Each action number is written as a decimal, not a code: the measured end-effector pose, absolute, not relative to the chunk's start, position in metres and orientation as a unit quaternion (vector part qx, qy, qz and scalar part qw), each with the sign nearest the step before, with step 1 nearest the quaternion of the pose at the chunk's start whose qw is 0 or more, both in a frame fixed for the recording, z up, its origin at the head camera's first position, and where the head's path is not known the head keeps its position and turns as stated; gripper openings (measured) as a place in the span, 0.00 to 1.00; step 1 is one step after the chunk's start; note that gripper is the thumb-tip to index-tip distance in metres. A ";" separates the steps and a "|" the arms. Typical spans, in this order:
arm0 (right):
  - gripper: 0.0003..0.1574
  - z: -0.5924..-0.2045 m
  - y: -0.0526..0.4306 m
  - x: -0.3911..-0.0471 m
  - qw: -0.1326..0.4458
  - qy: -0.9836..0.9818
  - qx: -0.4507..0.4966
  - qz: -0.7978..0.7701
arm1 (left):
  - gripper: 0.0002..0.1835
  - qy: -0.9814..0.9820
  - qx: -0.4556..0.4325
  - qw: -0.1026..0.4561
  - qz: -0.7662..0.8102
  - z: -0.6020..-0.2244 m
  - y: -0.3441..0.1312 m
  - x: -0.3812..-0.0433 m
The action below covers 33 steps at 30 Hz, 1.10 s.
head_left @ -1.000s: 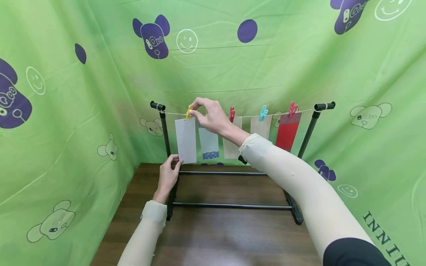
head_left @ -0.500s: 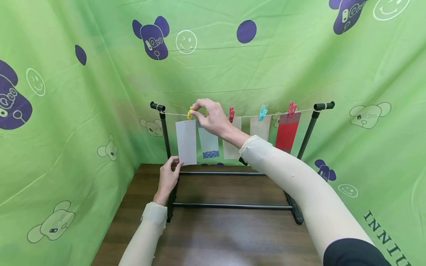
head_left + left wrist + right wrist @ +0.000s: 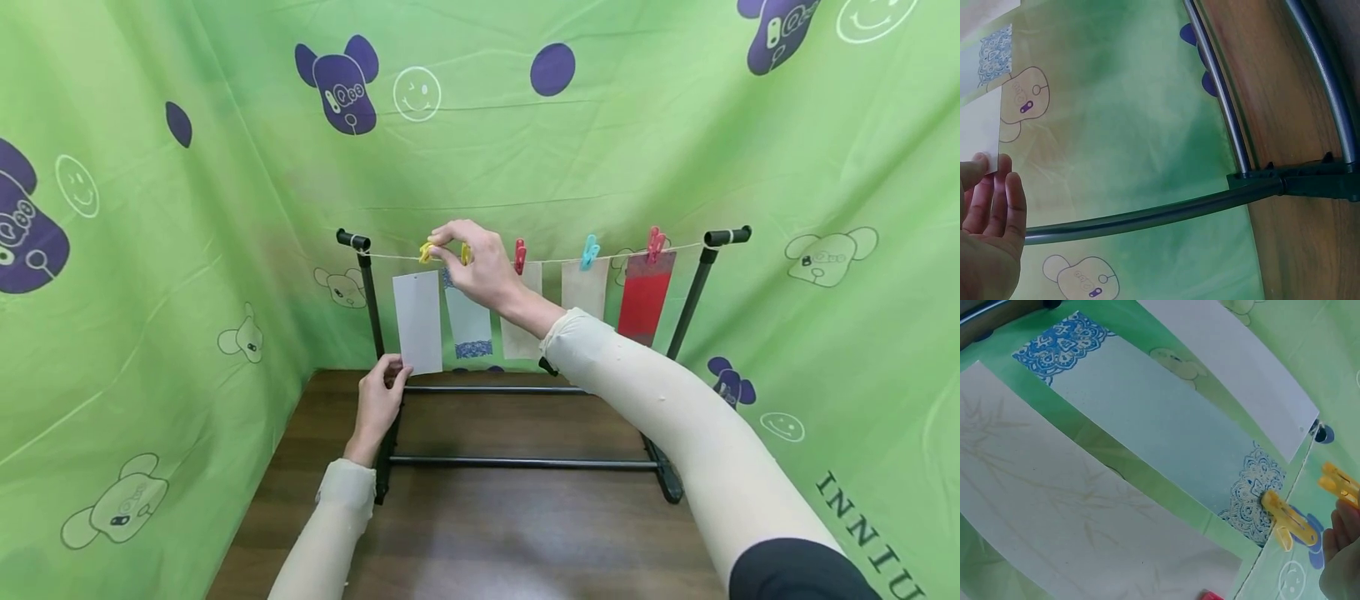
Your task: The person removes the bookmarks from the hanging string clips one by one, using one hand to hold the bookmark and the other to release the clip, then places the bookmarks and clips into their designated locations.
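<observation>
My left hand (image 3: 381, 407) pinches the lower left corner of a plain white card (image 3: 418, 323). In the left wrist view the thumb lies on the card's face, with fingers behind it. A small hole shows near the card's top edge, just under the string. Up at the string, my right hand (image 3: 480, 265) pinches a yellow clothespin (image 3: 1340, 482) between thumb and fingers. In the right wrist view that clothespin is apart from both card and string. Beside it, a second yellow clothespin (image 3: 1288, 519) clips a blue-patterned card (image 3: 1160, 425) to the string.
A string (image 3: 390, 257) spans a black rack (image 3: 525, 463) on a brown wooden table (image 3: 510, 542). Farther right hang a bamboo-print card (image 3: 1085, 494), a beige card (image 3: 583, 290) and a red card (image 3: 643, 300), under red and blue clothespins. Green printed cloth (image 3: 480, 167) stands behind.
The yellow clothespin in my right hand has come off the white card's top edge and now sits above it. The white card has dropped slightly with my left hand.
</observation>
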State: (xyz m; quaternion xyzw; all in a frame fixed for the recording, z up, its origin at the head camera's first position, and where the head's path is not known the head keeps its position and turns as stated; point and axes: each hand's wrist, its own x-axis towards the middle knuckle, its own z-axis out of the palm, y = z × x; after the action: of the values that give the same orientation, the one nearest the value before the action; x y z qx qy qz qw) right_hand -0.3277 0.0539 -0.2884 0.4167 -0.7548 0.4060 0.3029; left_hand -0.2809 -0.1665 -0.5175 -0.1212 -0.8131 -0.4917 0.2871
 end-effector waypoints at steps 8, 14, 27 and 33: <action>0.11 -0.292 0.062 -0.323 0.311 -0.740 0.426 0.417 | 0.08 -0.812 -0.122 0.290 -0.492 -0.517 -0.167 -0.278; 0.16 -0.296 0.069 -0.315 0.306 -0.747 0.433 0.401 | 0.08 -0.811 -0.117 0.286 -0.496 -0.517 -0.167 -0.276; 0.20 -0.316 0.085 -0.300 0.318 -0.750 0.431 0.389 | 0.08 -0.800 -0.116 0.291 -0.511 -0.523 -0.166 -0.270; 0.21 -0.325 0.094 -0.292 0.299 -0.757 0.420 0.401 | 0.08 -0.798 -0.119 0.301 -0.508 -0.524 -0.167 -0.265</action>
State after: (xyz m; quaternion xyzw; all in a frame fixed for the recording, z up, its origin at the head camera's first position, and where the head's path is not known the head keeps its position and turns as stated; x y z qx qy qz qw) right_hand -0.2917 0.0941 -0.3251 0.4196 -0.7573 0.4012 0.2990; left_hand -0.2651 -0.1667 -0.5241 -0.1195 -0.7982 -0.5081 0.3008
